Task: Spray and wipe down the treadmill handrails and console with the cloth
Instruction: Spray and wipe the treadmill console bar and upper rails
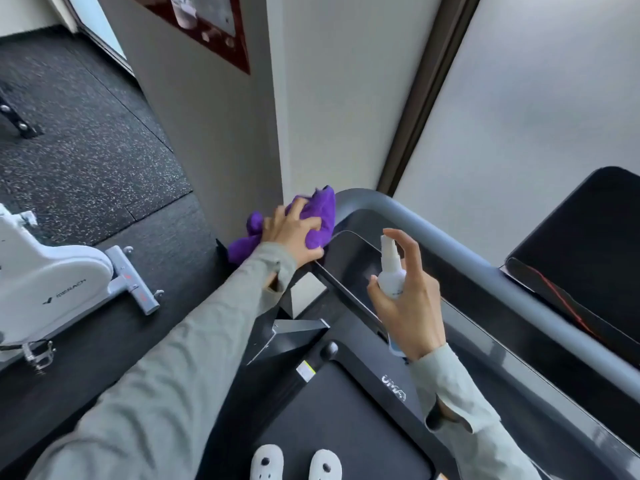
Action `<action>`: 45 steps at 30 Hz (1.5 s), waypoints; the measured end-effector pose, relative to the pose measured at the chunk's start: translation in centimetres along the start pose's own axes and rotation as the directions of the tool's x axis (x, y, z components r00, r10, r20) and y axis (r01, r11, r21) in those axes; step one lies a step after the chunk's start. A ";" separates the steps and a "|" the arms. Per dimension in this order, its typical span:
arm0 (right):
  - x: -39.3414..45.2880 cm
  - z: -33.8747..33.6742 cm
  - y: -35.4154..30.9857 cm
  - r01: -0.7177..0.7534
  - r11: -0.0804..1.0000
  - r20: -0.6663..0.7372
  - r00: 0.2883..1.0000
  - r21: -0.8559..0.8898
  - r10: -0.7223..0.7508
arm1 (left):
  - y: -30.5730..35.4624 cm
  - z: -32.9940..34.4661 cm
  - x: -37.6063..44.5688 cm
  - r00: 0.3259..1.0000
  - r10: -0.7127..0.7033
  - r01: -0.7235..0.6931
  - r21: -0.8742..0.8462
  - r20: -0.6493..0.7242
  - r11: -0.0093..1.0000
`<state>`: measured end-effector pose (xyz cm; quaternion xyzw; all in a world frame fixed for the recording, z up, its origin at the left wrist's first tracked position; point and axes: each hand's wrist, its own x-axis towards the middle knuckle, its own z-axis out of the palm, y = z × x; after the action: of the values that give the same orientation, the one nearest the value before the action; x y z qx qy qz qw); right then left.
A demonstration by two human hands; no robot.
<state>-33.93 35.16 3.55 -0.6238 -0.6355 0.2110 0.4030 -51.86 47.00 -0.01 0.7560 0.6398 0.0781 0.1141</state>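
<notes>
The left hand (294,237) lies palm-down on the cloth (311,220), fingers spread and curled over its purple folds, pressing it onto the left corner of the handrail (433,233). The cloth is bunched; part of it hangs off the left side of the rail corner, beside the white wall (311,98).

The right hand (410,299) grips the spray bottle (391,271) upright. Thumb and lower fingers wrap the white body; the index finger arches over the nozzle at the top. Whether it touches the nozzle cannot be told. The bottle is held above the console (349,268), right of the cloth and apart from it.

The console is a dark glossy panel just near of the grey handrail, which curves at the left corner and runs to the right. Below the console, the treadmill deck (346,410) extends toward the viewer; two white slippers (294,462) stand on it at the near edge.

Both arms wear grey-green sleeves (173,375). To the left, a white exercise bike (52,282) stands on the dark speckled floor (86,133). At the right, a second black machine (588,244) stands beyond the rail.
</notes>
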 end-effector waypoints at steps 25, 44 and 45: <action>1.4 1.3 -0.6 -0.016 0.999 -0.025 1.000 0.039 0.017 | -1.5 -0.3 0.3 0.997 -0.077 0.075 -0.195 -0.003 0.978; -1.3 2.9 -3.1 0.053 0.998 0.076 0.996 -0.030 -0.051 | -2.6 -0.5 -6.0 0.979 -0.157 0.147 -0.084 -0.127 0.986; -1.5 2.8 -3.0 0.057 0.998 0.073 0.996 -0.022 -0.055 | -3.0 -0.7 -6.3 0.975 -0.168 0.153 -0.109 -0.147 0.982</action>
<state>-38.15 33.99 3.83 -0.6025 -0.6694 0.2145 0.3780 -55.95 41.34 0.00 0.6870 0.7012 0.1584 0.1061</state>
